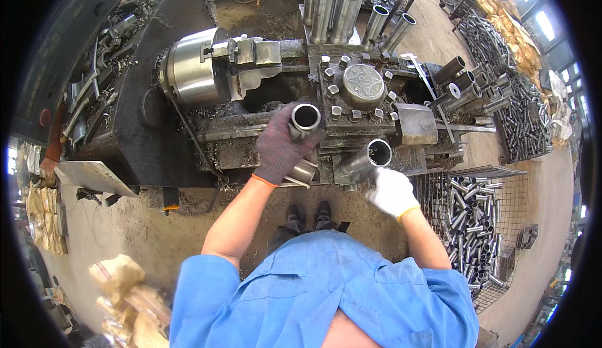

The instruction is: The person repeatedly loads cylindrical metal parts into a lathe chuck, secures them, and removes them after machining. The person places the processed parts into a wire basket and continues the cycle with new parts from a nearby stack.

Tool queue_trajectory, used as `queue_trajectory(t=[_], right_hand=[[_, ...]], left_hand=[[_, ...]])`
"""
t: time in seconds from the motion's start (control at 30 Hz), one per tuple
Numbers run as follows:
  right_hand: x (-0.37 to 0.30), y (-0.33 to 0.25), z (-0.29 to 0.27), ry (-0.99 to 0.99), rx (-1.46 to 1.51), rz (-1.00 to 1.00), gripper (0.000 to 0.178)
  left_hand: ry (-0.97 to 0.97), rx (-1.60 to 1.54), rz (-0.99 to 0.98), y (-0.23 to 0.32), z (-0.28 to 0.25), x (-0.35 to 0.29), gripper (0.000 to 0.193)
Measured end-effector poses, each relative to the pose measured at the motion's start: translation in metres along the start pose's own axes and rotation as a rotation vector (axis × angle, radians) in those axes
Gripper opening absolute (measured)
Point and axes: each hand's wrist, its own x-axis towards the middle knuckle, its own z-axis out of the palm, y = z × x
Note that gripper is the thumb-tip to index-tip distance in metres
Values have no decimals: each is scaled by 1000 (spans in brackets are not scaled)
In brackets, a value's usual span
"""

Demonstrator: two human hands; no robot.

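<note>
Left fingers (306,140) curled around steel tube (306,126); right fingers (379,193) bent.

Your left glove (276,146) is dark grey mottled with dull red and edged orange; your right glove (395,193) is white, edged yellow. Your shirt (320,269) is blue, the tube (306,128) in your left glove silvery, the round cap (364,83) grey with a radiating star-like pattern.

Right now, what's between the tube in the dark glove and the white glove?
In the head view, another open-ended metal cylinder sits between the tube and the white glove.
</note>
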Motion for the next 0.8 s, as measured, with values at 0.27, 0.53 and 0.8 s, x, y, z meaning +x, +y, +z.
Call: queue_trajectory(t=[0.27,0.53,0.8], right_hand=[[66,-80,99,157,-180,-455,28],[80,-109,28,-99,840,-208,60],[92,-175,5,-290,882,37,73]], left_hand=[[263,-1239,-632,-46,-79,-18,55],[169,-1533,-744,-67,-107,-46,82],[132,-1334,-479,-5,-74,-36,78]])
